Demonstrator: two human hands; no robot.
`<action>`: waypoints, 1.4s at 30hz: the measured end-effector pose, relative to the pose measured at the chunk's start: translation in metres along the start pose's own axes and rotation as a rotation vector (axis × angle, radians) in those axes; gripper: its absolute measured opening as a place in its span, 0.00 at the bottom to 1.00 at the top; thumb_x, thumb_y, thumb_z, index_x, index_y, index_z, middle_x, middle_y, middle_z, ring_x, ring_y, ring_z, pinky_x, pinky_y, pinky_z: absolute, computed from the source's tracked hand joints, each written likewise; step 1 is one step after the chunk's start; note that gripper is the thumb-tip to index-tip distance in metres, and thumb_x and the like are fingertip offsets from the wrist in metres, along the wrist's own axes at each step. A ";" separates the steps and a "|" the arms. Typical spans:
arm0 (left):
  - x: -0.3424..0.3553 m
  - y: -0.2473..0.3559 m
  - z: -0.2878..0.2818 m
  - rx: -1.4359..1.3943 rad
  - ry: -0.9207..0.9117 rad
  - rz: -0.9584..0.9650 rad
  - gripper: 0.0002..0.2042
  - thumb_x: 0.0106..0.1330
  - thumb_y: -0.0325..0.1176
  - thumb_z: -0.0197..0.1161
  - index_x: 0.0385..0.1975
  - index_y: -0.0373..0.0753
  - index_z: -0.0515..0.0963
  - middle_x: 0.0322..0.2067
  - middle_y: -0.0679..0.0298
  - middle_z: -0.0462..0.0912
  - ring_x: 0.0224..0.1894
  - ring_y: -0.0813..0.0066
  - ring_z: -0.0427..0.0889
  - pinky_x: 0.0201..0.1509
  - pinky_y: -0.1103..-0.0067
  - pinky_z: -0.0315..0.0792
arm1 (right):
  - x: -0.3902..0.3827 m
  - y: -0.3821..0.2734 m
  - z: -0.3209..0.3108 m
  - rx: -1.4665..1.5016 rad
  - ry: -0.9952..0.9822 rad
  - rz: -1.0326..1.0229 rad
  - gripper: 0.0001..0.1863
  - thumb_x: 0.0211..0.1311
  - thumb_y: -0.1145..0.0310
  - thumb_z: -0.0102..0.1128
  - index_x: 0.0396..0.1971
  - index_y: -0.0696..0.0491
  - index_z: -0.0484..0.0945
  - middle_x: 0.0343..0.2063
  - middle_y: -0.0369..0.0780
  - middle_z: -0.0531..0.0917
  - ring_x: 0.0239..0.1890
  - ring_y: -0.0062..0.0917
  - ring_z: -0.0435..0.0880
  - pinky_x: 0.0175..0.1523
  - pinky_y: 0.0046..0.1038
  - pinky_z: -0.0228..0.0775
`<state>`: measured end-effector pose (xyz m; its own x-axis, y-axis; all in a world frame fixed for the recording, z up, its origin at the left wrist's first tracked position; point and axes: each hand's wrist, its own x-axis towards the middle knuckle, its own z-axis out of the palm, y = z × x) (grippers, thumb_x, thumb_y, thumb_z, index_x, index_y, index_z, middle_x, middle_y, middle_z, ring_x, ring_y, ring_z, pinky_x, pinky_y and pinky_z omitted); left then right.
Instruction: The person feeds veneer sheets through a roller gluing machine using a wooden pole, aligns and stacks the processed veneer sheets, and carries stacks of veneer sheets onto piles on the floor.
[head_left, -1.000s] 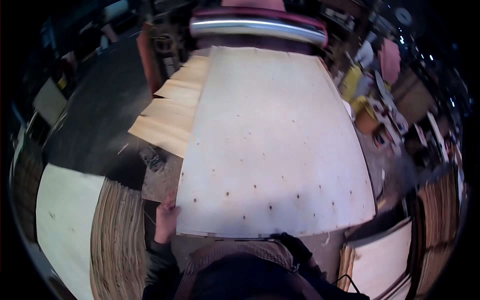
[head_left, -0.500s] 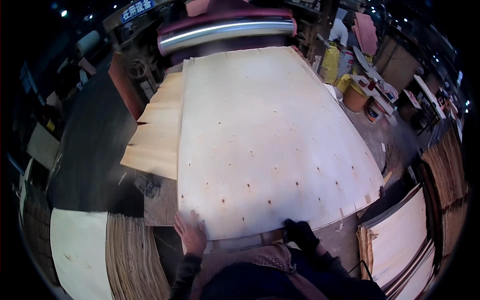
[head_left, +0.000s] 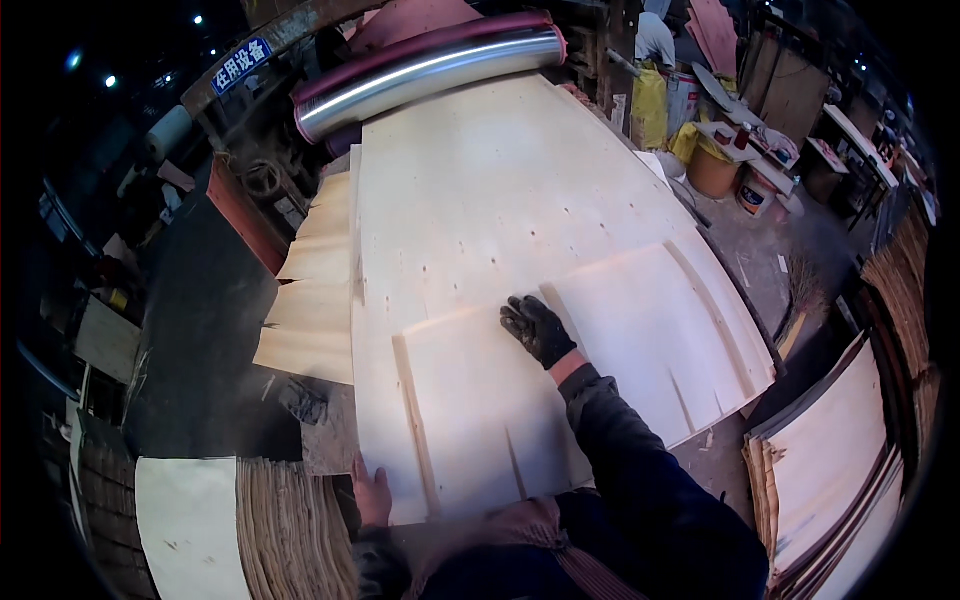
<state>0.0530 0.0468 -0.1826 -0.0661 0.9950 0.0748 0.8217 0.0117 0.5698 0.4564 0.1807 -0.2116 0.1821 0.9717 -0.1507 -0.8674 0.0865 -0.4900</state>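
The wood sheet (head_left: 480, 180) lies in the middle of the scene, pale and broad, its far end by the shiny roller and its near edge running crosswise just beyond the gloved hand. It looks thin and light for its breadth, likely springy rather than stiff, so it may sag or flap if lifted by one corner; flat palms well apart, or a hold on both side edges, should suit it. Its face looks smooth and dry, so a light push probably slides it.

Nearer lies the lower layer (head_left: 480, 400), which seems to be in pieces, with brownish gaps between; a hard drag could shift or split them. The roller (head_left: 435, 80) stands beyond the far end. To the left, tan sheets (head_left: 310, 325) jut out with ragged edges that look brittle, poor places to take hold.

The gloved right hand (head_left: 538, 332) rests by the crosswise edge, fingers bent and slightly apart, pinching nothing visible. The bare left hand (head_left: 372, 497) is at the near left edge, thumb apart from the fingers; whether it pinches the edge, one cannot tell. Small dark knots (head_left: 424, 268) dot the sheet, possible weak spots.
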 end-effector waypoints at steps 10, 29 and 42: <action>0.009 0.002 -0.034 -0.272 -0.123 0.140 0.20 0.51 0.21 0.52 0.48 0.30 0.66 0.34 0.42 0.74 0.33 0.51 0.75 0.37 0.70 0.69 | -0.220 0.043 -0.005 0.033 -0.166 0.608 0.18 0.63 0.68 0.47 0.50 0.59 0.65 0.44 0.45 0.75 0.46 0.33 0.75 0.51 0.33 0.69; -0.010 0.037 -0.106 -1.087 -0.097 -0.141 0.21 0.53 0.16 0.47 0.50 0.28 0.67 0.45 0.57 0.75 0.46 0.73 0.74 0.52 0.80 0.65 | -0.317 -0.019 -0.018 -1.656 -0.167 0.012 0.17 0.62 0.57 0.48 0.28 0.55 0.78 0.21 0.39 0.80 0.26 0.22 0.79 0.34 0.24 0.69; -0.018 0.000 0.027 0.243 0.028 0.075 0.32 0.51 0.35 0.61 0.56 0.31 0.59 0.56 0.43 0.60 0.57 0.45 0.60 0.59 0.61 0.57 | -0.033 -0.038 0.021 -0.738 -0.002 -0.289 0.18 0.62 0.59 0.49 0.23 0.57 0.78 0.20 0.39 0.81 0.28 0.23 0.80 0.37 0.25 0.71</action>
<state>0.0694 0.0319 -0.2057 -0.0122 0.9909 0.1340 0.9366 -0.0356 0.3485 0.4741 0.1499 -0.1702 0.3517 0.9334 0.0705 -0.2543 0.1678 -0.9524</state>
